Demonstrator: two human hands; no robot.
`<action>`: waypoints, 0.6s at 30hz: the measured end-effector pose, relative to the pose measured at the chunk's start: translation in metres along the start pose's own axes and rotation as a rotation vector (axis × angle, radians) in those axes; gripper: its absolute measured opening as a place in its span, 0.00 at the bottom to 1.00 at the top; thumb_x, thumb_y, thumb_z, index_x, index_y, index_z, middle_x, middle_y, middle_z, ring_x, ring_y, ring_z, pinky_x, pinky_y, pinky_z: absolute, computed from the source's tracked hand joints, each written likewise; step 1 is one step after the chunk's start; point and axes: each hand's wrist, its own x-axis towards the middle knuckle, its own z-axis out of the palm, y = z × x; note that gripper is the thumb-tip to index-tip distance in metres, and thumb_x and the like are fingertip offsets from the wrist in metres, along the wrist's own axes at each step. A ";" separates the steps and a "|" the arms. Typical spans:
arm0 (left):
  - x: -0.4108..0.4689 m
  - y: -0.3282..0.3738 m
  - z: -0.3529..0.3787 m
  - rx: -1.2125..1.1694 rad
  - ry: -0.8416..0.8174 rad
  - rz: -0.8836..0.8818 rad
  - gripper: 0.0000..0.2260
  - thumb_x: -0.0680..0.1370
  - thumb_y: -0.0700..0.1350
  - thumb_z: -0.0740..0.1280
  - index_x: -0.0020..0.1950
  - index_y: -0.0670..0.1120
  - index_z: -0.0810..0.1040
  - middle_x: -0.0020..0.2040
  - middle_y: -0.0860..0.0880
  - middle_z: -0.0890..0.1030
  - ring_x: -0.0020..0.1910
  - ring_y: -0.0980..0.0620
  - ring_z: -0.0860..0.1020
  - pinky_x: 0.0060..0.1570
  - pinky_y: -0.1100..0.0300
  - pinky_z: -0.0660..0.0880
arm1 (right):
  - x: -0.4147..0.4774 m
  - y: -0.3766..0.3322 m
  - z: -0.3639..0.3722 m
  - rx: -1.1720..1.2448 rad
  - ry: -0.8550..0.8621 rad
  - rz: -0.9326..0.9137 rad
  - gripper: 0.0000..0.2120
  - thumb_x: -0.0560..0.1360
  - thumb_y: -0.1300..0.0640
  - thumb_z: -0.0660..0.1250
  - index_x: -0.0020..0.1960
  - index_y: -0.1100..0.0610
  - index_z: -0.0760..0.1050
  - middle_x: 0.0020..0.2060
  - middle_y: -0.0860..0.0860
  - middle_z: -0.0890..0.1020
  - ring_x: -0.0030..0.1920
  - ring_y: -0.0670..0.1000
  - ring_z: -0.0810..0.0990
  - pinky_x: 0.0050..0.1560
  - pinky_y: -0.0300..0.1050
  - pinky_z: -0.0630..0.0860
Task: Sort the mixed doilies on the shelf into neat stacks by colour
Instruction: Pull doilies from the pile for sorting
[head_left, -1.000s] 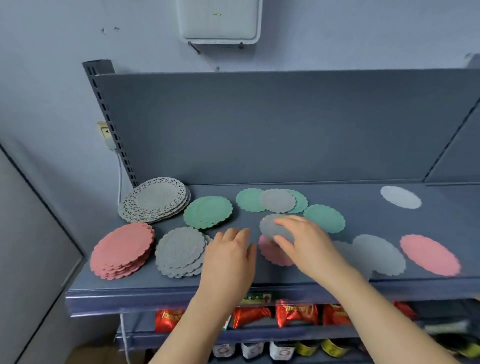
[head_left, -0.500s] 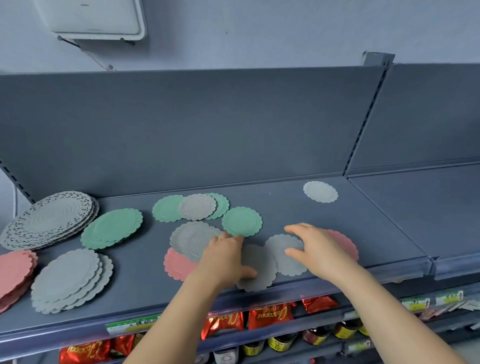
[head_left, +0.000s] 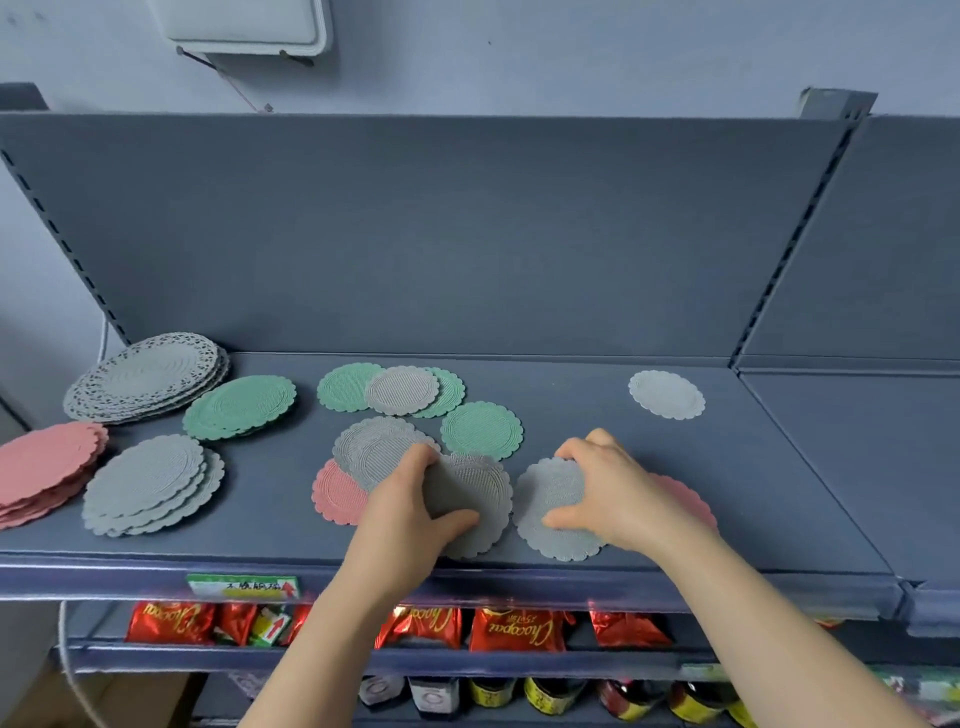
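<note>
Left hand: the left hand (head_left: 410, 514) grips the left grey doily (head_left: 478, 493), fingers curled over its far rim and thumb clamped on top.
Right hand: the right hand (head_left: 618, 493) holds the right grey doily (head_left: 545, 499), fingers hooked over the far edge and thumb pressed on its face. A pink doily (head_left: 685, 499) shows from under the hand at 3 o'clock.
Changed in half a second: the two held doilies overlapped then, and we now see them edge to edge, barely touching. The left fingers have closed tighter, and the view has swung left, so the sorted stacks show more fully.
Still loose: at the left hand's 11 o'clock, two overlapped grey doilies (head_left: 374, 447) lie over a second pink doily (head_left: 337, 493). A green doily (head_left: 482, 430) sits at 1 o'clock. Farther back, a small grey doily (head_left: 402, 389) covers two green ones. A pale doily (head_left: 666, 394) lies alone at the right hand's 1 o'clock.
Stacks: at 9 to 10 o'clock are the grey stack (head_left: 150, 483), pink stack (head_left: 41, 467), green stack (head_left: 239, 405) and lacy grey stack (head_left: 145, 376).
Edges: both held doilies lie just inside the front lip (head_left: 571, 584) — the pink stack runs off frame at left.
Open room: bare shelf (head_left: 769, 467) stretches from the right hand toward 3 o'clock — and a clear lane lies between the grey stack and the second pink doily.
</note>
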 end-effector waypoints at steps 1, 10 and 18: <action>-0.004 0.001 0.000 -0.029 0.044 -0.012 0.17 0.70 0.46 0.74 0.48 0.51 0.66 0.38 0.56 0.71 0.37 0.59 0.69 0.32 0.63 0.64 | 0.000 -0.002 -0.001 0.019 0.020 -0.022 0.26 0.67 0.47 0.74 0.62 0.49 0.69 0.55 0.46 0.67 0.47 0.51 0.76 0.41 0.43 0.70; -0.019 -0.023 -0.050 -0.135 0.382 -0.120 0.11 0.77 0.43 0.66 0.56 0.50 0.67 0.41 0.53 0.77 0.37 0.59 0.75 0.31 0.70 0.69 | 0.018 -0.066 -0.015 0.412 0.231 -0.305 0.05 0.73 0.59 0.68 0.46 0.50 0.74 0.41 0.42 0.80 0.43 0.46 0.77 0.40 0.40 0.72; -0.017 -0.082 -0.145 -0.111 0.617 -0.258 0.15 0.75 0.43 0.70 0.57 0.50 0.69 0.43 0.55 0.76 0.39 0.58 0.77 0.35 0.67 0.71 | 0.052 -0.160 0.020 0.482 0.127 -0.400 0.08 0.75 0.61 0.65 0.54 0.53 0.75 0.49 0.47 0.81 0.50 0.50 0.79 0.52 0.46 0.75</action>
